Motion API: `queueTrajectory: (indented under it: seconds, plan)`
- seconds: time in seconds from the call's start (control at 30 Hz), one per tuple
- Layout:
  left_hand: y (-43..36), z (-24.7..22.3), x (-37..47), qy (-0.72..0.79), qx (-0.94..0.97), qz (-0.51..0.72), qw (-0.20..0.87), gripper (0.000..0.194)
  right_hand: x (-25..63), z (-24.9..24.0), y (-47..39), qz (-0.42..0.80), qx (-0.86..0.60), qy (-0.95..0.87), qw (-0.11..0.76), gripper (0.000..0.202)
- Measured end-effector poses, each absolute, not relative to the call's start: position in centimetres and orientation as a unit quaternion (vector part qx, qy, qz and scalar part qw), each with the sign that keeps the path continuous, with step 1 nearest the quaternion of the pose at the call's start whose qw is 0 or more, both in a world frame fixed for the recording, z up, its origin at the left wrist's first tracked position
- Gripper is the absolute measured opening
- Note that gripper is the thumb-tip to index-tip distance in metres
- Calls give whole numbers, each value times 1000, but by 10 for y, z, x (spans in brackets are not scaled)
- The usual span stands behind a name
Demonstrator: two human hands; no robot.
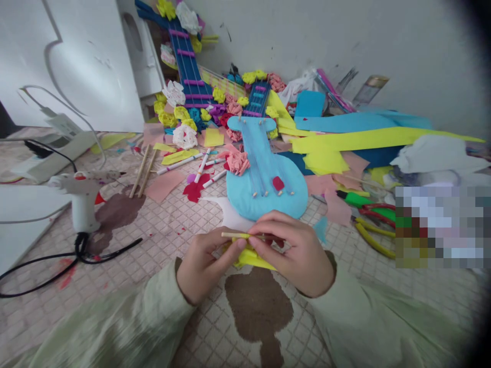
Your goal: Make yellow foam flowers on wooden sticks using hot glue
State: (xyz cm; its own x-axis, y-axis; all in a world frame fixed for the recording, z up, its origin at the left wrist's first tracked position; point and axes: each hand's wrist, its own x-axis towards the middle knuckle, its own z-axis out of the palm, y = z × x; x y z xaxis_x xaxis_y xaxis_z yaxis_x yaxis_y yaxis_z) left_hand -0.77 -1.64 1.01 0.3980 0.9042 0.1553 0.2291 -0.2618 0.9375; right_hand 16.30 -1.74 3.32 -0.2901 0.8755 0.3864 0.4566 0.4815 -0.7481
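Both hands meet at the middle of the view, just in front of a light blue paper guitar (295, 176). A thin wooden stick (229, 234) lies across the fingertips, with yellow paper (251, 257) against it and hanging below. My left hand (207, 260) pinches the stick and paper between thumb and forefinger. On the other side, my right hand (297, 250) has its thumb and fingers closed on the yellow paper along the stick; part of it is hidden behind the fingers.
At left stand a glue gun (83, 199) with a black cable and two wooden sticks (142, 171). Markers (202, 165) and paper scraps lie ahead. Dark blue paper guitars (190, 66) lean at the back. Scissors (374, 231) are at right.
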Motion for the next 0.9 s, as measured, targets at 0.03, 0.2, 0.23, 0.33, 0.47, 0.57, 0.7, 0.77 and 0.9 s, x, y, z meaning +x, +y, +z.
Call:
queueTrajectory:
  seconds: [0.03,0.2,0.23,0.33,0.47,0.57,0.7,0.77,0.9]
  plan:
    - [-17,10,-8,401,703,372,455,19,163,33,-17,253,-436,-763,404,8]
    - [-19,13,-7,402,705,367,454,18,162,31,-18,226,-430,-774,406,11]
    - [-19,13,-7,404,704,367,454,18,161,31,-19,221,-429,-774,410,11]
    - [-19,14,-7,406,697,367,463,18,160,31,-19,216,-434,-766,422,9]
    - [-18,12,-6,408,688,373,470,18,159,31,-20,262,-456,-745,410,5]
    - [-18,10,-6,410,685,385,463,16,159,31,-20,284,-469,-733,403,6]
    - [-18,8,-7,409,681,395,461,19,160,32,-18,291,-460,-732,409,8]
    - [-18,7,-8,411,683,397,456,20,162,32,-18,291,-453,-738,407,13]
    - [-18,6,-8,417,687,394,446,21,164,29,-17,246,-450,-761,398,17]
